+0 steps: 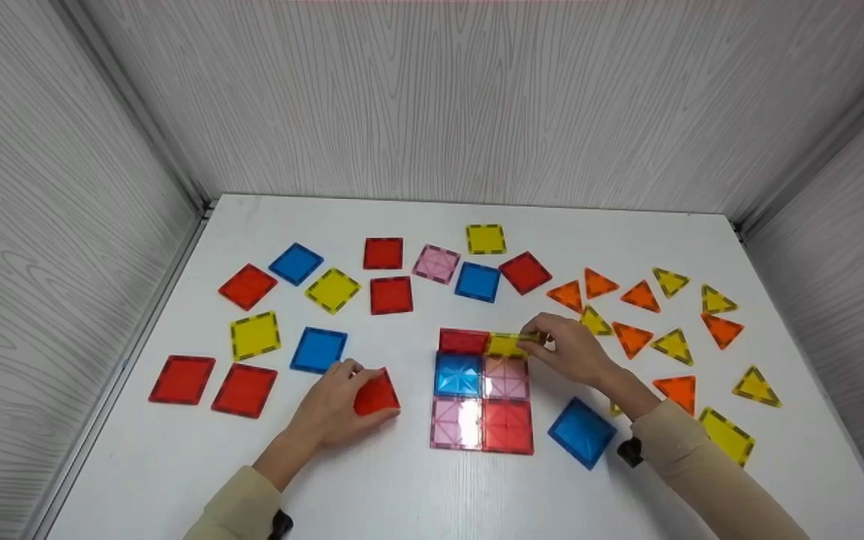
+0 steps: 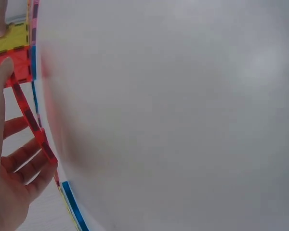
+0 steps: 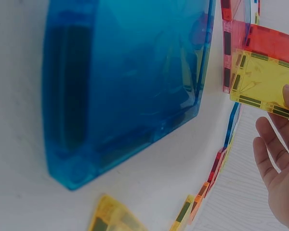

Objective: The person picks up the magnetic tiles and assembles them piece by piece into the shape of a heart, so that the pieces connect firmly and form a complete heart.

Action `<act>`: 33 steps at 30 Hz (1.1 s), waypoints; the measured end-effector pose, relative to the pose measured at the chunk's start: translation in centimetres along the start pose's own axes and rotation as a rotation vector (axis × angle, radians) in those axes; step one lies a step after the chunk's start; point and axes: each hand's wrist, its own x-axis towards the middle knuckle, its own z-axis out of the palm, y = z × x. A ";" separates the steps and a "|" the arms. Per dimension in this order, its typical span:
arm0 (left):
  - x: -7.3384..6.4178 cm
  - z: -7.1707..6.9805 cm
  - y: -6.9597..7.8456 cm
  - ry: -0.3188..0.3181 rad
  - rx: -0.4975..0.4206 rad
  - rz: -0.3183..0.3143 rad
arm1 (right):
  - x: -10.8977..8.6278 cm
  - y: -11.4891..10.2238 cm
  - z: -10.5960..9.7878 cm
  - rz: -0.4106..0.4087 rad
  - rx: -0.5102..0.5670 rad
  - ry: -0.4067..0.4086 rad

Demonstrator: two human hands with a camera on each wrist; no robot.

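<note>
Between the thumb and fingers of my left hand point(image 1: 331, 405) is a red square magnetic tile point(image 1: 376, 393), tilted up off the tabletop; the left wrist view shows that red tile point(image 2: 31, 115) edge-on. My right hand point(image 1: 571, 352) pinches a yellow square magnetic tile point(image 3: 260, 79) at its outer side. This yellow tile stands upright at the back of a flat block, beside an upright red tile point(image 1: 463, 341). Four corners of the block are a blue tile point(image 1: 458, 374), a pink tile point(image 1: 506, 379), another pink tile point(image 1: 447, 424) and a red tile point(image 1: 508, 426).
Loose square tiles in red, blue, yellow and pink lie behind and left, including a blue one point(image 1: 319, 349) by my left hand. Orange and yellow triangles point(image 1: 673, 346) spread over the right side. A blue square point(image 1: 583, 433) lies near my right forearm. Panels point(image 1: 447, 97) enclose the table.
</note>
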 end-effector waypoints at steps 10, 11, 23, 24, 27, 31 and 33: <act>1.9 1.3 3.4 0.079 -0.349 -0.066 | 0.0 -0.1 0.0 -0.012 -0.005 0.012; 2.1 1.4 3.7 0.082 -0.381 -0.072 | 0.0 -0.1 0.0 -0.012 -0.005 0.011; 4.5 2.6 6.5 -0.010 -0.686 -0.180 | 0.0 -0.1 -0.1 0.003 -0.004 -0.006; 4.7 2.7 6.7 -0.019 -0.701 -0.197 | 0.0 -0.1 -0.2 0.006 -0.001 -0.007; 5.2 2.9 7.1 -0.032 -0.738 -0.256 | 0.0 -0.1 -0.1 0.010 0.006 -0.008; 5.7 3.1 7.5 -0.035 -0.762 -0.334 | 0.0 0.0 -0.1 -0.014 -0.012 0.003; 5.9 3.2 7.7 -0.033 -0.763 -0.361 | 0.0 0.0 0.0 -0.026 -0.020 0.010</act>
